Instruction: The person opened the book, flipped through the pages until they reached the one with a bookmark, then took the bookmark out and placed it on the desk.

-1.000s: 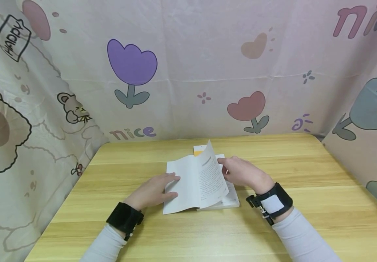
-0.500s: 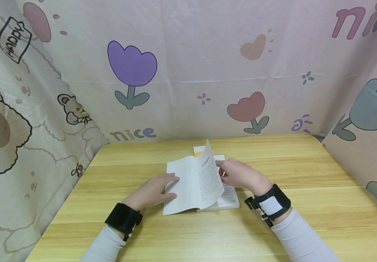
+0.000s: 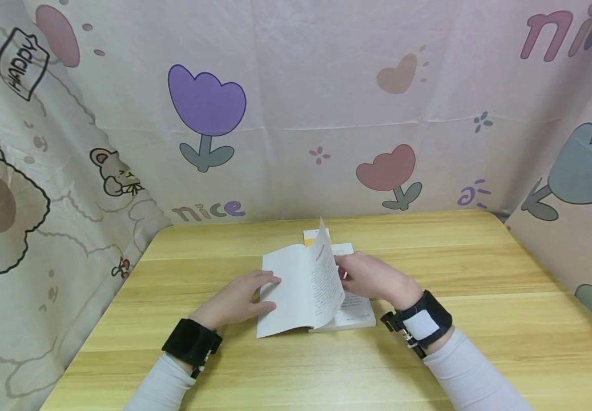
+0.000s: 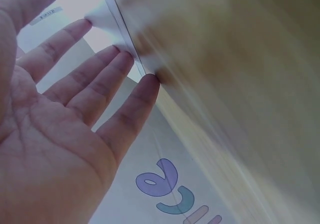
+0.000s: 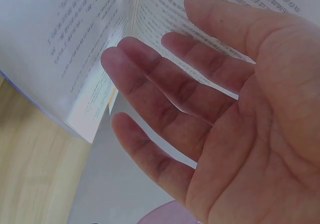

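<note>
An open book [image 3: 286, 294] lies on the wooden table [image 3: 285, 377], with a blank left page and printed text on the right. One printed page [image 3: 326, 288] stands raised and bowed at the middle. My left hand [image 3: 234, 299] rests on the left page's outer edge, fingers extended; in the left wrist view its fingertips meet that edge. Behind the raised page is my right hand [image 3: 373, 278], its fingertips at the page's right side. The right wrist view shows its fingers [image 5: 165, 119] loosely bent and apart, with no pinch on the paper.
A white and orange-yellow piece [image 3: 310, 237] sticks out beyond the book's far edge; its kind is unclear. A printed cloth [image 3: 285, 114] hangs behind the table and along both sides. Black bands with small devices [image 3: 193, 345] are on both wrists.
The raised page has swung a little to the left, and my right hand has moved left with it. More of the text underneath shows. My left hand has barely shifted.
</note>
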The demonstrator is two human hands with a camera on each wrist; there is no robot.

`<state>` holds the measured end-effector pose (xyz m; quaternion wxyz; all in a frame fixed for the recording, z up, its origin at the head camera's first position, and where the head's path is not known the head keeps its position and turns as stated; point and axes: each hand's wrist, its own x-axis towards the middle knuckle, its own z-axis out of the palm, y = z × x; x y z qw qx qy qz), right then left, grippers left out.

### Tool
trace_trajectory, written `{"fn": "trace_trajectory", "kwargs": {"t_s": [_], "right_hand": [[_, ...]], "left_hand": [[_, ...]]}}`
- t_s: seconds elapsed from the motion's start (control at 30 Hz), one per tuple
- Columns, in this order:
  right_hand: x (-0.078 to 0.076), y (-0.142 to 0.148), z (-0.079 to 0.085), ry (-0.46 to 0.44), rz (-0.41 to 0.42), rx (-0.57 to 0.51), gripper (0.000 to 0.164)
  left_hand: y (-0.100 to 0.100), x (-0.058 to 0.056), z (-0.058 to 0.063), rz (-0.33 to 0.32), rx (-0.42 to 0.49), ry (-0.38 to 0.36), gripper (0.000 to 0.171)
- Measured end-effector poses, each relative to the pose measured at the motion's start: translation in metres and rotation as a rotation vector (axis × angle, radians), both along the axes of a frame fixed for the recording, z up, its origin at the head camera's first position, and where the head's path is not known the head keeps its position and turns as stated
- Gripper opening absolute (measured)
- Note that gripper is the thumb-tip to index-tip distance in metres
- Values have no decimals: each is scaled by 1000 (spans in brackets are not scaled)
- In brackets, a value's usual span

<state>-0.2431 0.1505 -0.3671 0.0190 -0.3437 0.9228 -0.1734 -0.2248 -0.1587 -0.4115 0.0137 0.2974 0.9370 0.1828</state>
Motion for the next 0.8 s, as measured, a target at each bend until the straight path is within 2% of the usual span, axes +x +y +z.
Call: {"fn": "trace_trajectory", "kwargs": {"t_s": [0.23, 0.47, 0.7, 0.8], "right_hand": [[-1, -4, -5, 7, 31, -14, 29], [1, -8, -6, 11, 48, -25, 35], [2, -12, -6, 21, 70, -8, 13], [3, -14, -6, 14, 68, 4, 20]], "left_hand": [[-2, -1, 1, -18, 8, 10, 51], [-2, -2, 2, -37, 23, 13, 49], [-3, -2, 2, -29, 21, 23, 50], [-4, -3, 2, -31, 26, 24, 49]]}}
